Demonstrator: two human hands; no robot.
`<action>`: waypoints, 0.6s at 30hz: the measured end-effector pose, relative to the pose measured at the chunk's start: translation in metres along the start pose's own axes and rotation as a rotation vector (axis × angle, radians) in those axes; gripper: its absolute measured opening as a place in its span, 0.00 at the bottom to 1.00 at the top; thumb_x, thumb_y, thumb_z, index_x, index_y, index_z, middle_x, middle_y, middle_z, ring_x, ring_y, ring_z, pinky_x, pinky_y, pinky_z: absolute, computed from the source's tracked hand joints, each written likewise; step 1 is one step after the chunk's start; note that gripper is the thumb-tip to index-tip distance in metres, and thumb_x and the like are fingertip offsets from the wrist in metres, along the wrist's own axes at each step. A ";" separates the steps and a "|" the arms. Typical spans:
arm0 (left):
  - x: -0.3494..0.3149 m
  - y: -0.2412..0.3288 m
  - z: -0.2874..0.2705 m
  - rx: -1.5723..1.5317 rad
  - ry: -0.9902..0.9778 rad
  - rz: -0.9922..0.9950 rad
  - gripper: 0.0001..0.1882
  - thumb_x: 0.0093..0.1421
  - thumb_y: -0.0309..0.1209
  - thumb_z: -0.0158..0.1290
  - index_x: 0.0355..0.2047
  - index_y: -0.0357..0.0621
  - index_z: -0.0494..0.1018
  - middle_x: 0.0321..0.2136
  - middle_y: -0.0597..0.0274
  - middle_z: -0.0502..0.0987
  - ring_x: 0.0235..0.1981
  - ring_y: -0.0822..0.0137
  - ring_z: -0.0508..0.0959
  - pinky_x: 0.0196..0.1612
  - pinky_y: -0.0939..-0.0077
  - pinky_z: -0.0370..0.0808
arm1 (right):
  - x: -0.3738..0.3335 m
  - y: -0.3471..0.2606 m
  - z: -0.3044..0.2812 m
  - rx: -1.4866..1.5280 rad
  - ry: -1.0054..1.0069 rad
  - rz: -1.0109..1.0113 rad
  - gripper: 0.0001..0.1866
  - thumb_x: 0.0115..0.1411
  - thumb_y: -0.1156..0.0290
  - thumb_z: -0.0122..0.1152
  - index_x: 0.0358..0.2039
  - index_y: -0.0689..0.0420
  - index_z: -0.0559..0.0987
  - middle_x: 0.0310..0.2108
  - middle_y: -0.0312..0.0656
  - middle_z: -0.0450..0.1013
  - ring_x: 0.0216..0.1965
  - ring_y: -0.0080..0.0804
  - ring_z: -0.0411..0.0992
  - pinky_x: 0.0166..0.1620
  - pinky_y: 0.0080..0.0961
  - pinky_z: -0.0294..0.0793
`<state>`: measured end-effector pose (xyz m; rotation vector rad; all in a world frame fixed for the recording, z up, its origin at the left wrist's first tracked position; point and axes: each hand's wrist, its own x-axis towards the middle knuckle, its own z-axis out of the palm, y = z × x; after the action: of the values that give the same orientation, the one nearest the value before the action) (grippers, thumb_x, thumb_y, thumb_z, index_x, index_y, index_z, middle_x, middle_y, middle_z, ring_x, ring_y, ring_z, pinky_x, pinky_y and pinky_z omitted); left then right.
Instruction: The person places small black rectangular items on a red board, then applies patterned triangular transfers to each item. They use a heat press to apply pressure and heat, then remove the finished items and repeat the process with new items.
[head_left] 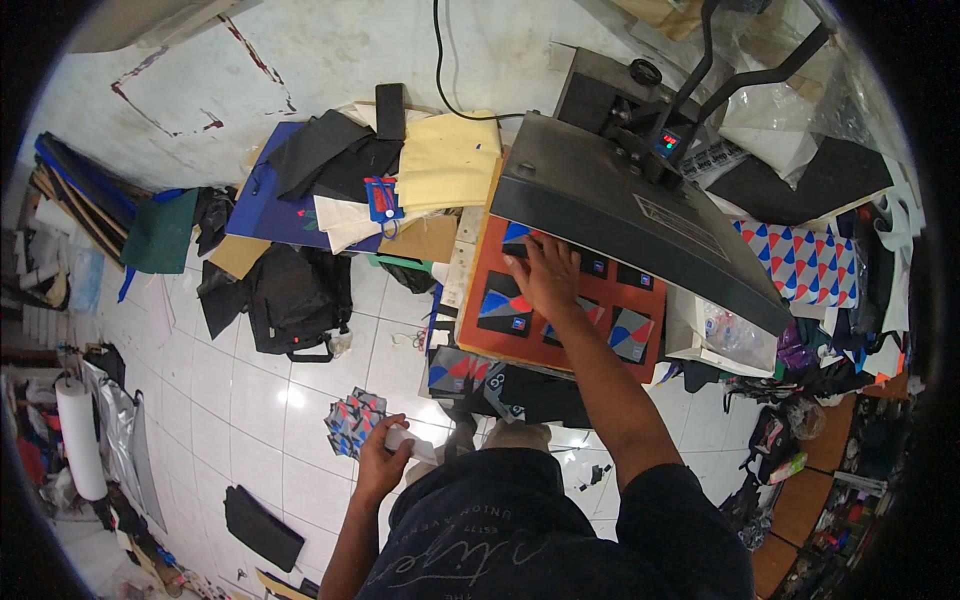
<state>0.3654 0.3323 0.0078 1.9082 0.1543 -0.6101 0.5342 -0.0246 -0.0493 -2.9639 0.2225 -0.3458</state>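
Observation:
My right hand (548, 275) lies flat, fingers spread, on a black piece with a blue patch (515, 232) on the orange pad (474, 318) of a heat press. Above its fingertips hangs the raised dark platen (640, 215). Several black pieces sit in rows on the pad; some, like the near-left one (505, 303), carry grey, red and blue patterned pieces. Low by my body, my left hand (380, 462) is closed on thin white slips (408, 440), perhaps paper. Beyond that hand is a pile of patterned pieces (356, 420).
Left of the press, a table holds yellow cloth (450, 160), black fabric and a phone (390, 111). A black backpack (295, 300) rests on the tiled floor. Press handles (765, 75) rise at the back right. Patterned fabric (800, 262) and a white box (690, 335) are right of it.

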 end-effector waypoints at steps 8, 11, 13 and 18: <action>-0.001 0.007 0.001 -0.011 -0.006 -0.051 0.22 0.55 0.19 0.55 0.51 0.39 0.68 0.43 0.57 0.75 0.42 0.68 0.76 0.43 0.75 0.76 | 0.001 -0.001 -0.003 -0.024 -0.026 0.009 0.31 0.62 0.42 0.45 0.54 0.53 0.73 0.57 0.42 0.63 0.60 0.39 0.57 0.58 0.42 0.55; 0.001 0.000 0.001 -0.019 -0.011 -0.035 0.22 0.55 0.19 0.55 0.52 0.40 0.68 0.43 0.57 0.75 0.42 0.67 0.76 0.43 0.75 0.76 | 0.001 0.000 -0.002 0.005 -0.053 0.025 0.31 0.62 0.42 0.46 0.54 0.53 0.73 0.57 0.42 0.63 0.60 0.39 0.56 0.59 0.42 0.54; 0.001 -0.001 0.001 -0.028 -0.012 -0.013 0.22 0.55 0.18 0.55 0.52 0.40 0.68 0.43 0.57 0.75 0.41 0.67 0.76 0.42 0.75 0.76 | 0.001 0.000 -0.002 0.000 -0.046 0.022 0.31 0.62 0.42 0.46 0.54 0.53 0.73 0.57 0.42 0.63 0.60 0.39 0.56 0.59 0.42 0.54; 0.001 0.001 0.001 -0.026 -0.007 -0.028 0.22 0.55 0.18 0.54 0.52 0.39 0.67 0.44 0.55 0.75 0.43 0.66 0.77 0.43 0.73 0.77 | 0.003 0.000 -0.003 0.010 -0.074 0.020 0.30 0.62 0.43 0.46 0.54 0.53 0.73 0.57 0.42 0.62 0.61 0.40 0.56 0.58 0.42 0.54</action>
<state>0.3665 0.3308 0.0073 1.8813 0.1841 -0.6305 0.5363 -0.0258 -0.0452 -2.9560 0.2415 -0.2340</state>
